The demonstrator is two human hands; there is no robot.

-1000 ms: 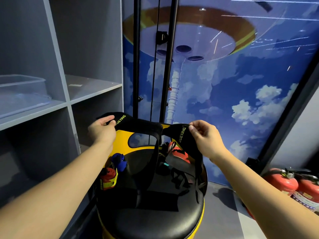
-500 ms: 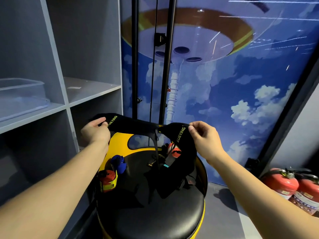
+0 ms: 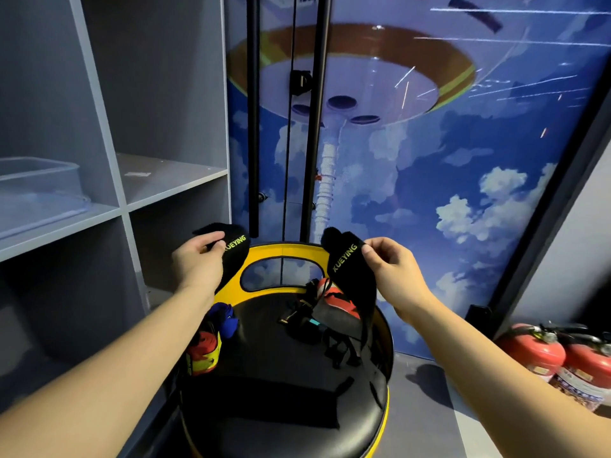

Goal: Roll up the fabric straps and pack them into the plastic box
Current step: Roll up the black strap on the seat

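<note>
Two black padded straps held up over the round black stool (image 3: 287,408). Left hand (image 3: 198,264) pinching one strap (image 3: 233,256), thumb on top, fingers curled under. Right hand (image 3: 391,271) pinching the other strap (image 3: 347,269) at its top, with its long tail hanging down to the stool seat. Yellow letters on both. The two well apart, with a gap between the hands.

More straps lying on the stool: a black tangle with a red one (image 3: 330,304) near the back, a blue roll (image 3: 226,320) and a red and yellow roll (image 3: 203,353) at the left edge, and a flat black band (image 3: 264,401) across the front.

Clear plastic box (image 3: 39,190) sitting on the grey shelf (image 3: 172,180) far to the left, away from both hands. No straps to be seen inside.

Looks like the start of a roll: straps picked up, not yet rolled. Next, probably, laying one strap down, winding the other from its end into a tight roll, and keeping it pinched so it does not spring open. Then a reach left to the box.
</note>
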